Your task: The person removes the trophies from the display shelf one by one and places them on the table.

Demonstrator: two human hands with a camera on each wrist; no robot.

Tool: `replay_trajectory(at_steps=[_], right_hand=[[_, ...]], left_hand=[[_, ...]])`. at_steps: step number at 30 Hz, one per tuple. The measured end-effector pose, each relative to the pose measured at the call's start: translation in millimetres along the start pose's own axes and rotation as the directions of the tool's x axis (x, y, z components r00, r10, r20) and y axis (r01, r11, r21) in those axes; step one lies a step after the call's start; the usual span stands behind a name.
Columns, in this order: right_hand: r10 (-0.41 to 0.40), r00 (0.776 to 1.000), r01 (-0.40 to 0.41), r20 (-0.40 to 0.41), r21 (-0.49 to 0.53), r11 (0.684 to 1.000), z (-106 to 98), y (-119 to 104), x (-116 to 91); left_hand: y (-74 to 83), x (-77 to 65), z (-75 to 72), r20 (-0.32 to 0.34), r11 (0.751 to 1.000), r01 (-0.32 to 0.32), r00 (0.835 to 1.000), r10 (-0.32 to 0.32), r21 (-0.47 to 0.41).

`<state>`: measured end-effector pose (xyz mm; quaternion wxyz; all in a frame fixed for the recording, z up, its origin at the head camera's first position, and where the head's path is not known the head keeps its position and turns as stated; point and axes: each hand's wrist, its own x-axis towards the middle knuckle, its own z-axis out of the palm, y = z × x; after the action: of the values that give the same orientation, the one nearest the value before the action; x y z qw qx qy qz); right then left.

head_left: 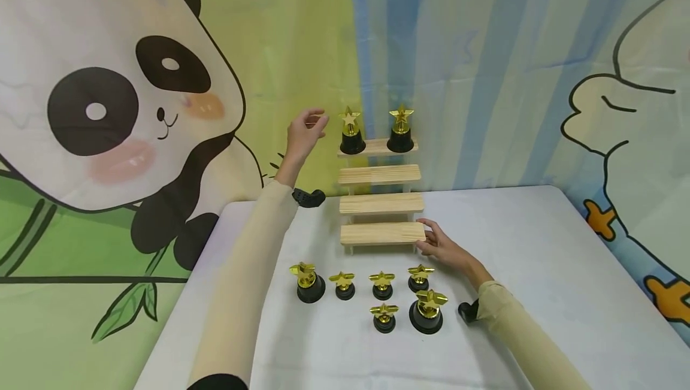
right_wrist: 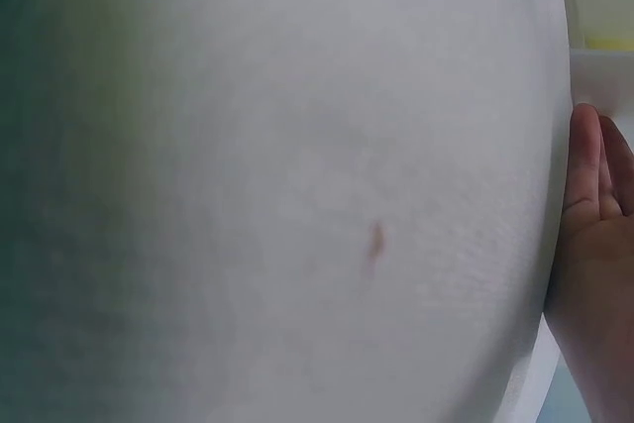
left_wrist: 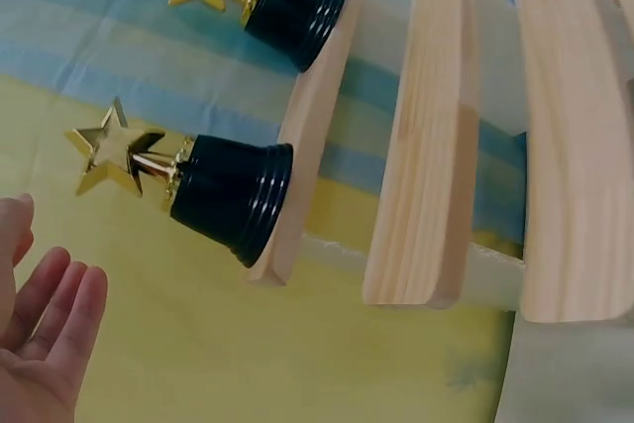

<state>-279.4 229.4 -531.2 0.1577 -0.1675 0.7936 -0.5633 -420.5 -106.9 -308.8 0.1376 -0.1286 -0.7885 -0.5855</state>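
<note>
A four-step wooden display stand rises at the back of the table. On its top step are two gold star trophies with black bases, the left trophy and the right trophy. My left hand hovers just left of the left trophy, fingers loosely bent and holding nothing; the left wrist view shows a gap between the fingertips and that trophy's star. My right hand grips the right end of the lowest step, thumb at the front and fingers round the end.
Several star trophies stand on the white table before the stand, among them a larger one at left and another larger one at front right. A printed cloth backdrop hangs close behind the stand.
</note>
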Motion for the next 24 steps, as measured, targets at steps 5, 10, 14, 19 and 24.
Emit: replay_trajectory(at_steps=[5, 10, 14, 19, 24], right_hand=[[-0.017, 1.0, 0.017, -0.003, 0.007, 1.0, -0.7, -1.3, -1.2], [-0.031, 0.999, 0.031, 0.012, 0.02, 0.999, 1.0, -1.3, -0.5], [-0.017, 1.0, 0.017, 0.002, 0.011, 1.0, 2.3, -1.8, 0.1], [-0.015, 1.0, 0.015, -0.002, 0.013, 1.0, 0.8, -2.5, -0.9], [-0.016, 1.0, 0.016, -0.008, 0.009, 1.0, 1.5, -3.5, -0.8]], left_hand=[[-3.8, 15.6, 11.1, -0.005, 0.998, 0.028, 1.0, -0.028, -0.061], [5.6, 17.3, 16.5, -0.012, 0.995, 0.074, 0.997, -0.075, -0.073], [22.2, 9.9, 16.8, 0.03, 0.995, 0.09, 0.996, -0.089, -0.049], [23.3, 10.9, 21.2, 0.081, 0.991, 0.125, 0.989, -0.12, -0.051], [25.5, 8.9, 24.1, 0.124, 0.99, 0.116, 0.987, -0.105, -0.085]])
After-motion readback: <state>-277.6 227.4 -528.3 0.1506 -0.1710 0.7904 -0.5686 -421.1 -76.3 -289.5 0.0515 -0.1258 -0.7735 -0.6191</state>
